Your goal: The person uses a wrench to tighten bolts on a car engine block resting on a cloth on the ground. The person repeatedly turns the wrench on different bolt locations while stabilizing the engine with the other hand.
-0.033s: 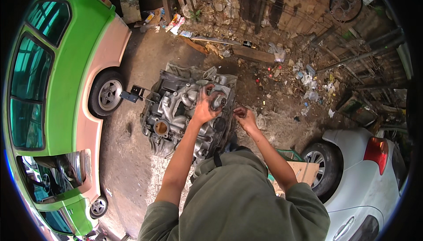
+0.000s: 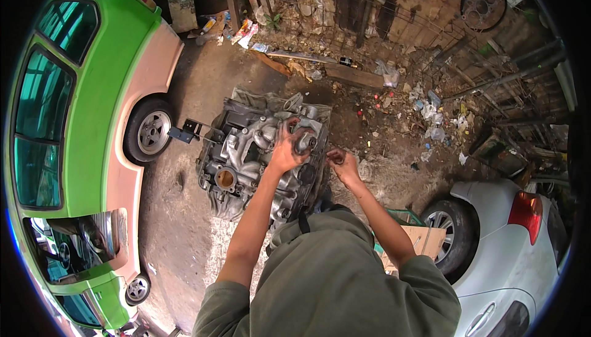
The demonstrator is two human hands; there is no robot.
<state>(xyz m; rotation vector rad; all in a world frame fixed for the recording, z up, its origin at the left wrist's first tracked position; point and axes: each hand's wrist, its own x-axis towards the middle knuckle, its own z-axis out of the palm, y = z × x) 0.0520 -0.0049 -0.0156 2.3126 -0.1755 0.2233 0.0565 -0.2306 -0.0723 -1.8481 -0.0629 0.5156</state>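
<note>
A grey metal engine (image 2: 249,174) with a cast intake manifold (image 2: 234,149) sits on the ground in front of me. My left hand (image 2: 286,152) is over its right part, fingers curled around a rounded metal fitting (image 2: 304,142). Just off the engine's right side, my right hand (image 2: 345,167) is closed, with thumb and fingertips brought together. Whatever lies between those fingertips is too small and dark to make out. A round, brownish opening (image 2: 226,179) shows at the engine's left. Blackish grime covers the fingers of both hands.
On the left stands a green and pinkish car (image 2: 104,90); a silver car (image 2: 492,244) is at the lower right. A wooden box (image 2: 425,241) is near my right elbow. Litter (image 2: 434,115) lies along the far fence. A dark bracket (image 2: 184,132) sticks out left of the engine.
</note>
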